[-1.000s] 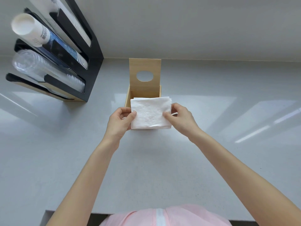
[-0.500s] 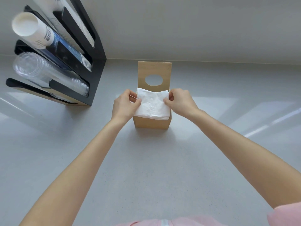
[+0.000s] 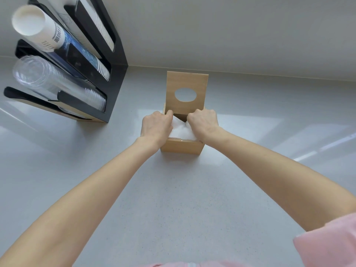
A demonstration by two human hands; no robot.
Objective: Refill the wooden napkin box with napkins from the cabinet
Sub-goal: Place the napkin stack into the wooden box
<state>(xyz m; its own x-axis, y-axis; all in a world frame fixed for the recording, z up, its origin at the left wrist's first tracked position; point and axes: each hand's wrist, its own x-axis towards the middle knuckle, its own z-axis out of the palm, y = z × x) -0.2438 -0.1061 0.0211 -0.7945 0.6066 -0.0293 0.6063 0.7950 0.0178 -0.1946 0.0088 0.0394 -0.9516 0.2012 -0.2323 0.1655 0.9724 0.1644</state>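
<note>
The wooden napkin box (image 3: 181,147) stands on the grey counter near the back wall. Its hinged lid (image 3: 186,81), with an oval hole, is tipped up behind it. A white stack of napkins (image 3: 181,131) lies inside the box, sagging in the middle. My left hand (image 3: 156,126) is curled over the stack's left side and my right hand (image 3: 203,123) over its right side, both with fingers tucked down into the box. The fingertips are hidden by the knuckles.
A black cup dispenser (image 3: 115,74) stands at the back left, holding rows of paper cups (image 3: 38,29) and clear plastic cups (image 3: 48,78). The grey counter (image 3: 173,199) stretches in front of the box. A white wall rises behind.
The napkin stack has gone from being held in front of the box to lying down inside it. Both hands moved forward and down with it, and the view moved closer.
</note>
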